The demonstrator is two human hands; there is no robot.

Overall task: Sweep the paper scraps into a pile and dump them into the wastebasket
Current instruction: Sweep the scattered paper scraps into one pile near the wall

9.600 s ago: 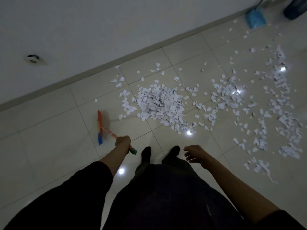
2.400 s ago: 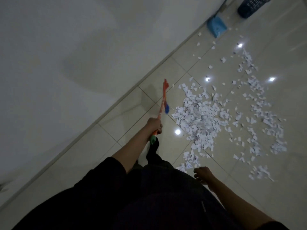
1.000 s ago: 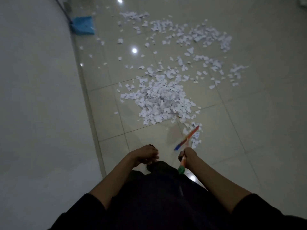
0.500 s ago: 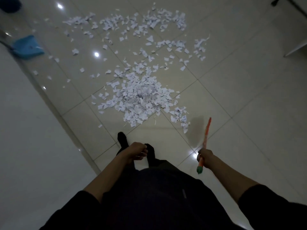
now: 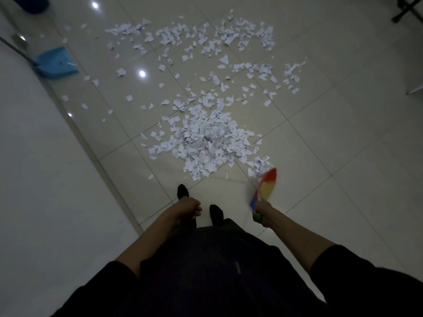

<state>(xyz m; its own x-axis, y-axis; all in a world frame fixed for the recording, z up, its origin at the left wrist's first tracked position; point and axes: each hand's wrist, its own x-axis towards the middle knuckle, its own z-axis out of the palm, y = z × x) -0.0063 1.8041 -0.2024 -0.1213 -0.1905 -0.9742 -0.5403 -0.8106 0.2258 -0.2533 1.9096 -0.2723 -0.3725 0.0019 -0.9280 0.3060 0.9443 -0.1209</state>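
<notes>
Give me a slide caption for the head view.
Right hand sweeps a rainbow brush toward piled paper scraps.

White paper scraps (image 5: pixel 206 140) heaped in dense pile on floor tiles, looser scatter beyond; rainbow brush (image 5: pixel 265 187) tilted at pile's right edge; dark wastebasket (image 5: pixel 37 4) far left corner, cropped.

One brush (image 5: pixel 266 186), one dustpan (image 5: pixel 56 62), one scrap pile (image 5: pixel 206 140), two hands.

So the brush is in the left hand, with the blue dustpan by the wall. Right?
Not quite. The head view shows the brush in the right hand; the left hand holds nothing. The blue dustpan is indeed by the wall.
</notes>
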